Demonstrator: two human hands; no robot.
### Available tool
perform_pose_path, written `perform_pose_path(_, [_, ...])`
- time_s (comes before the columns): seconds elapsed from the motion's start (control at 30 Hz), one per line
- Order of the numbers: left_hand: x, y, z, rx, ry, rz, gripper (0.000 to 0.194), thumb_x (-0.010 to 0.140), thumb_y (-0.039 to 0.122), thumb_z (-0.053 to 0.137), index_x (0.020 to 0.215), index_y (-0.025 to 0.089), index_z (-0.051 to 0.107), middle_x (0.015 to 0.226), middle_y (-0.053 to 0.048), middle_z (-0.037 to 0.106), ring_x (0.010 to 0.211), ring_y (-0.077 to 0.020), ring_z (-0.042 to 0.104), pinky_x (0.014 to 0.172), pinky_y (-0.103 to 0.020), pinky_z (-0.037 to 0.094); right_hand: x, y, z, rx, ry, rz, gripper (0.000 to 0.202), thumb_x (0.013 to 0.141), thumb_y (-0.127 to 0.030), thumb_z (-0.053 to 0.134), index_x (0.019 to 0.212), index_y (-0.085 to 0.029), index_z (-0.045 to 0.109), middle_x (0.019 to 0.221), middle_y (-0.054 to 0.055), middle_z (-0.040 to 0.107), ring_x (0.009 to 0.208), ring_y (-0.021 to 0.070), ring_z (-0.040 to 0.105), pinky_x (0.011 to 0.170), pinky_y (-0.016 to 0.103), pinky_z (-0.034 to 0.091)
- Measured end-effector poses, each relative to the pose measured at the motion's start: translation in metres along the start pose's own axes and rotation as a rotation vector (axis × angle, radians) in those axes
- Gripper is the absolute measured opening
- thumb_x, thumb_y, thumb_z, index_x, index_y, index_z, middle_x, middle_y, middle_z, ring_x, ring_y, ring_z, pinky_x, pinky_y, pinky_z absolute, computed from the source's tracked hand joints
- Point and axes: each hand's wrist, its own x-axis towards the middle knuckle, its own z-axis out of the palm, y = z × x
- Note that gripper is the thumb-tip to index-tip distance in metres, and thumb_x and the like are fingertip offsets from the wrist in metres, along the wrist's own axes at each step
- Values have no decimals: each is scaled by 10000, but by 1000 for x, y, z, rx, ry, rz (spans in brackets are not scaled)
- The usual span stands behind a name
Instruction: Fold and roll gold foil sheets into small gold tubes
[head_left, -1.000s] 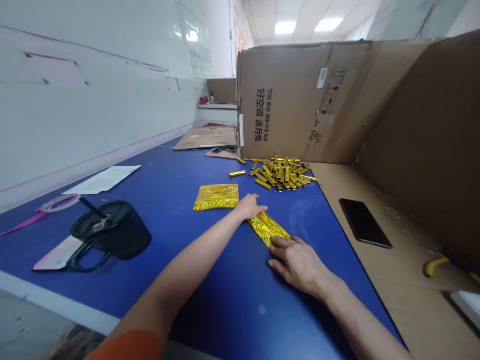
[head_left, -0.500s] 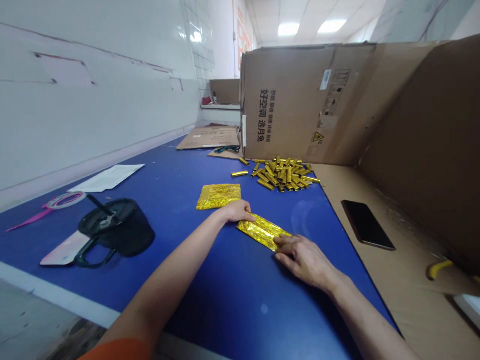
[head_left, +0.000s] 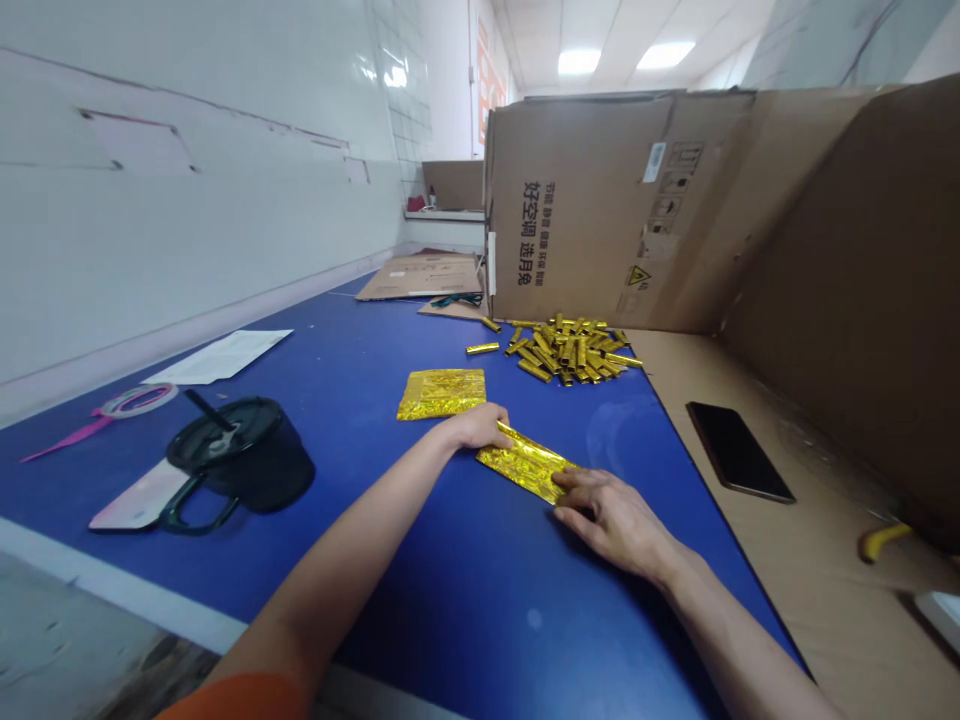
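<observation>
A shiny gold foil strip (head_left: pixel 525 464) lies slanted on the blue table (head_left: pixel 480 600), between my two hands. My left hand (head_left: pixel 481 427) pinches its upper left end. At its lower right end, my right hand (head_left: pixel 609 508) grips the edge with thumb and fingers. Just beyond my left hand a wider gold foil piece (head_left: pixel 441 393) rests flat. Farther back, against the cardboard, is a heap of small rolled gold tubes (head_left: pixel 574 350), with a single tube (head_left: pixel 482 349) lying to its left.
On the left are a dark lidded mug (head_left: pixel 244 455), white paper (head_left: pixel 221 357) and a roll of tape (head_left: pixel 139 401). A large cardboard box (head_left: pixel 585 210) stands behind the tubes. To the right, a black phone (head_left: pixel 739 450) and a banana (head_left: pixel 883 540) lie on cardboard.
The foil strip's far edge near my left hand looks slightly raised compared with before. Both hands keep their hold, and the whole view has shifted slightly.
</observation>
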Motion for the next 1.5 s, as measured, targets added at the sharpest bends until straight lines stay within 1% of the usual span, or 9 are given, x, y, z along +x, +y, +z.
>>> perform_pose_path(0.17, [-2,6,2,78,6,12,387,528,339,670,873,196,571,847,-17,595,761,-182,534,611,-220,369,0,1,2,-37,-3,-7,300,818,-363,400,895,-239,663,1122,45,582,1034,189,506,899,356,338])
perform_pose_path(0.27, [-2,9,3,99,-10,17,319,523,351,677,786,193,587,786,-21,595,741,-194,535,598,-229,364,2,4,4,-87,26,30,314,830,-351,379,878,-219,660,1108,51,591,1046,198,498,918,375,309])
perform_pose_path(0.43, [-2,12,6,54,-16,35,235,527,322,679,688,180,582,697,2,576,662,-159,518,553,-214,345,3,12,6,-171,102,136,313,839,-318,360,857,-200,650,1105,60,591,1069,213,479,915,397,301])
perform_pose_path(0.63, [-2,13,5,-91,-3,48,220,575,201,627,790,158,602,659,31,566,598,-106,487,528,-183,334,5,21,14,-156,171,162,298,829,-320,371,838,-202,645,1109,70,582,1045,218,495,904,403,327])
perform_pose_path(0.8, [-4,16,1,-223,-66,136,89,615,202,601,679,141,611,584,45,544,547,-82,456,512,-175,323,5,28,19,5,494,297,543,791,-413,413,1238,-106,370,1270,157,419,1144,240,401,919,396,335])
perform_pose_path(0.9, [-7,21,-1,-283,-90,196,83,620,198,603,682,143,613,585,51,541,551,-76,452,528,-173,329,5,30,15,143,570,353,655,755,-455,451,1283,-105,283,1276,163,406,1154,251,385,915,400,332])
perform_pose_path(1.07, [-9,23,-1,-342,-101,240,75,604,193,621,664,147,619,588,50,545,563,-78,452,550,-178,334,6,36,11,432,429,404,407,732,-468,464,976,-158,566,834,62,634,758,197,576,676,304,439])
perform_pose_path(1.2, [-7,20,0,-374,-88,229,74,596,194,625,640,137,610,582,45,544,554,-78,447,546,-184,333,8,41,15,588,463,399,340,723,-467,477,589,-160,539,516,-17,502,509,122,462,479,226,360])
perform_pose_path(1.5, [-5,14,4,-416,-40,201,117,620,251,607,636,137,589,570,43,535,550,-83,463,548,-197,341,9,40,20,586,478,389,279,736,-403,466,642,-154,548,558,-14,500,541,120,444,517,226,366])
